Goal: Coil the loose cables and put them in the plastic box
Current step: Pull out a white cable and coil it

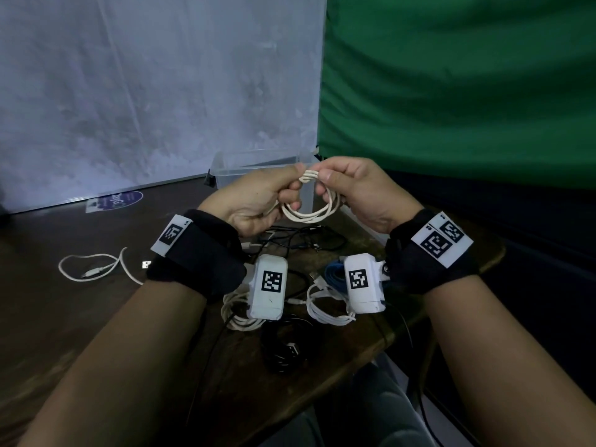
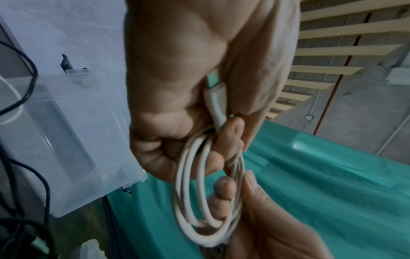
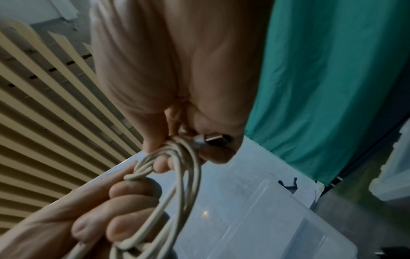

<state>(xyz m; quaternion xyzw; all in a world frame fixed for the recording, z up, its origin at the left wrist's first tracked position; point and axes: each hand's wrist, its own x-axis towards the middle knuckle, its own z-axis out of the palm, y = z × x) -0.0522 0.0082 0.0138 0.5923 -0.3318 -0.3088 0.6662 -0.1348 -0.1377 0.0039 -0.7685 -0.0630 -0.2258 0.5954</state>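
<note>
Both hands hold one cream-white cable (image 1: 309,212), wound into a small coil, in the air in front of the clear plastic box (image 1: 230,167). My left hand (image 1: 290,187) grips the coil's left side, with one plug (image 2: 214,98) tucked in its palm. My right hand (image 1: 324,185) pinches the coil's top right, and a metal USB plug (image 3: 210,138) sticks out between its fingers. In both wrist views the loops (image 2: 199,201) (image 3: 177,184) hang below the fingers. The box (image 3: 277,219) looks empty where its floor shows.
On the dark wooden table (image 1: 80,317) lie a loose white cable (image 1: 93,269) at left, a black tangle (image 1: 300,240), two white bundles (image 1: 238,314) (image 1: 325,308), a blue cable (image 1: 333,274) and a black coil (image 1: 283,353). Green cloth (image 1: 451,91) hangs at the right.
</note>
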